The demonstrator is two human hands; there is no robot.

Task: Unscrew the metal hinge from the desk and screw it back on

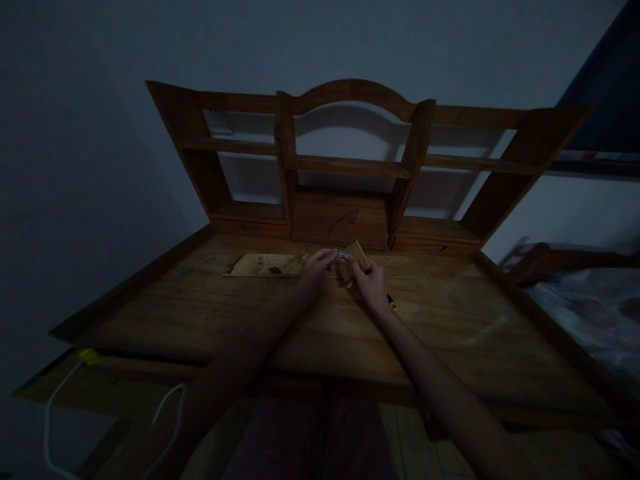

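Both hands meet above the middle of a wooden desk. My left hand (318,267) pinches a small silver metal plate (345,255) with dark spots, perhaps holes; its exact kind is too small to tell. My right hand (370,283) grips a small light-wood board (361,254), tilted, with its fingers also close to the metal plate. The metal plate lies against or just in front of the board; I cannot tell whether they are joined. Beside my right wrist, a tool with a yellow and black handle (393,304) rests on the desk, partly hidden by the forearm.
A long stained wood strip (265,265) lies behind my hands on the desk (320,333). Small metal pieces (183,272) sit at the left. A wooden shelf unit (345,165) rises at the back. A white cable (47,420) hangs at the front left. The room is dim.
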